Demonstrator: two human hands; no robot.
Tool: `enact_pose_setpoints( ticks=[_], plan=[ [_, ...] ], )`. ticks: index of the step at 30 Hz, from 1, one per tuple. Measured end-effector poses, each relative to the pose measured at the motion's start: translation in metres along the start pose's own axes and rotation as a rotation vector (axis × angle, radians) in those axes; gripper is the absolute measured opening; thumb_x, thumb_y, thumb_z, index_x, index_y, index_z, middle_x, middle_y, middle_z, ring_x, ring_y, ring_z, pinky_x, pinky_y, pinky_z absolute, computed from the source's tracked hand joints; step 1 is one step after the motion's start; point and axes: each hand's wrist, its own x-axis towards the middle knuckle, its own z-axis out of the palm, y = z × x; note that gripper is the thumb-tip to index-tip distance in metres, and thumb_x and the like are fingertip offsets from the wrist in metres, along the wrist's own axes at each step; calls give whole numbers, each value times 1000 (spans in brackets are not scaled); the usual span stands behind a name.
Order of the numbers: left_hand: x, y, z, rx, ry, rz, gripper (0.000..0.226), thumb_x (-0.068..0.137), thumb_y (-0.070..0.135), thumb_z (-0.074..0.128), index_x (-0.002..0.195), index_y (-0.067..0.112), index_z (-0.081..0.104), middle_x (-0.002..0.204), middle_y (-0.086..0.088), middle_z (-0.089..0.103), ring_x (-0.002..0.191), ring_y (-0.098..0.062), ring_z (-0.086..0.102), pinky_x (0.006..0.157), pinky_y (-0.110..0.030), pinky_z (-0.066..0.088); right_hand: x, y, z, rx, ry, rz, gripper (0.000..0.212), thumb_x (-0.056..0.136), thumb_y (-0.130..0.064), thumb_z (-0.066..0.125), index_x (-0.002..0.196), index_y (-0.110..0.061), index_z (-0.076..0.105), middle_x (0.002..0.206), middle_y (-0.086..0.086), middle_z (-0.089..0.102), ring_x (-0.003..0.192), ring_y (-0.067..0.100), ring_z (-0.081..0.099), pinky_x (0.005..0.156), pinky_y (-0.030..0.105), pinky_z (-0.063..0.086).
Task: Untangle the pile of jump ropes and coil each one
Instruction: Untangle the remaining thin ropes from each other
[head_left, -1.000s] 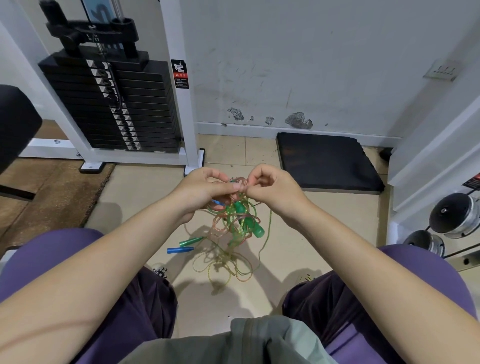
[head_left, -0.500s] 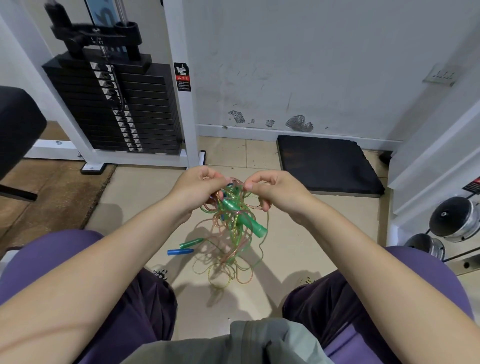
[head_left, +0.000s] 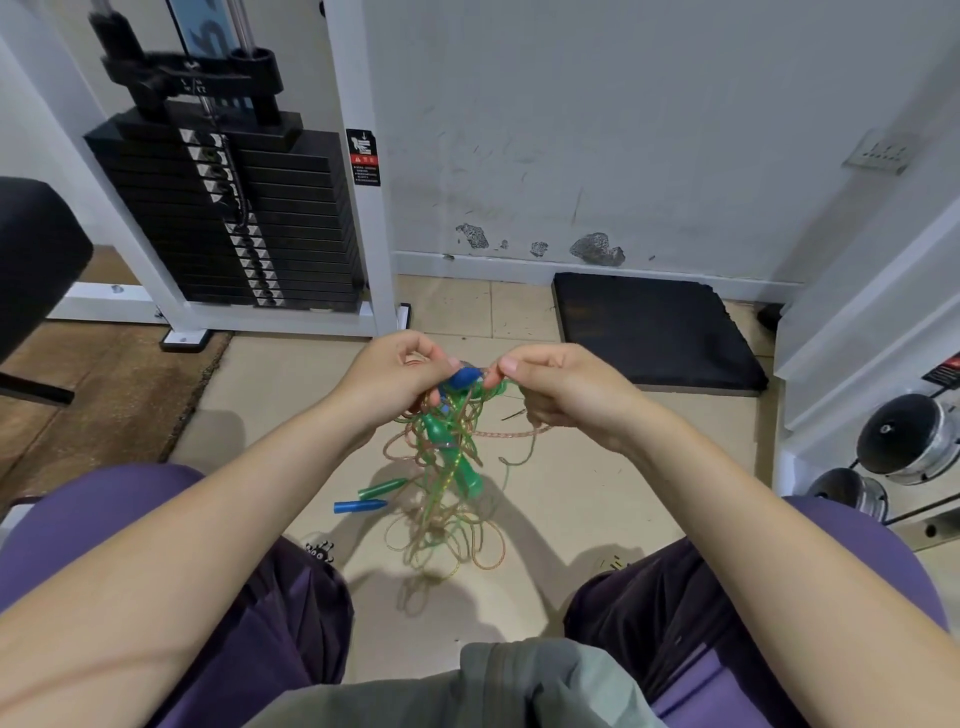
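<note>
Left hand (head_left: 395, 379) and right hand (head_left: 550, 387) both pinch the top of the jump rope tangle (head_left: 447, 467), held up so loops hang free, likely to expose crossings. Blue handle (head_left: 462, 378) sits between the fingertips. At seven o'clock of the tangle, loose blue handle (head_left: 359, 506) and green handle (head_left: 382, 488).

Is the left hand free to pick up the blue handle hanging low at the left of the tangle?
Probably not yet: the left hand grips the tangle. The blue handle hangs uncovered.
</note>
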Motion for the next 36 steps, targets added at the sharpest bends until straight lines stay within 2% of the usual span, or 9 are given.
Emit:
enact_pose_setpoints(
  ticks=[5, 9, 15, 19, 22, 26, 30, 32, 36],
  plan=[
    [7, -7, -8, 1, 95, -84, 12, 92, 18, 69, 85, 10, 63, 47, 3, 60, 41, -7, 48, 44, -21, 39, 1, -10, -13, 293, 148, -83, 24, 100, -7, 44, 83, -4, 61, 63, 4, 48, 52, 15, 41, 66, 30, 48],
    [10, -8, -12, -117, 105, -63, 15, 92, 17, 69, 84, 10, 59, 51, -1, 60, 46, -16, 49, 43, -23, 43, 4, -10, -22, 363, 337, 12, 24, 98, -16, 45, 78, -9, 53, 55, 1, 29, 46, 16, 24, 51, 29, 35],
    [11, -7, -18, -175, -1, 33, 11, 92, 20, 69, 84, 16, 62, 60, -4, 63, 54, -15, 56, 48, -25, 49, 7, 2, -24, -65, 536, 119, 19, 92, -15, 58, 92, 2, 66, 65, 5, 54, 53, 16, 54, 66, 35, 55],
    [9, -3, -20, -170, -41, 97, 10, 93, 20, 68, 85, 19, 62, 60, -2, 64, 59, -14, 55, 57, -25, 48, 9, 8, -23, -432, 620, 155, 27, 87, -23, 66, 104, -3, 60, 98, 5, 59, 88, 19, 55, 77, 31, 43],
    [7, 0, -19, -199, -53, 109, 9, 94, 19, 66, 86, 18, 62, 61, -4, 63, 60, -15, 56, 56, -26, 50, 8, 7, -16, -523, 696, 6, 28, 83, -22, 72, 99, -13, 52, 101, 4, 52, 77, 9, 48, 69, 25, 38],
    [5, 2, -14, -245, -33, 58, 8, 95, 16, 65, 88, 14, 61, 63, -7, 63, 56, -16, 59, 47, -24, 52, 6, 4, 2, -402, 432, -205, 19, 78, -16, 80, 75, -20, 62, 73, -5, 61, 64, 3, 50, 65, 20, 42],
    [5, 3, -10, -394, -19, -24, 8, 94, 15, 65, 90, 11, 60, 62, -8, 64, 51, -20, 60, 48, -28, 56, 5, 12, 18, -553, 109, -160, 63, 63, -35, 91, 116, -25, 58, 115, -1, 57, 101, 7, 54, 86, 14, 42],
    [4, 3, -9, -473, -22, -60, 8, 95, 13, 64, 90, 9, 59, 62, -8, 65, 51, -20, 61, 51, -30, 59, 7, 18, 24, -609, 69, -137, 79, 61, -38, 91, 127, -27, 50, 123, -4, 50, 110, 8, 50, 92, 18, 41],
    [4, 2, -7, -514, -6, -115, 11, 94, 12, 64, 86, 6, 61, 63, -9, 66, 49, -18, 62, 46, -26, 56, 11, 18, 23, -607, 143, -125, 52, 70, -25, 87, 114, -24, 58, 100, -6, 57, 86, 8, 54, 76, 21, 40]
  ],
)
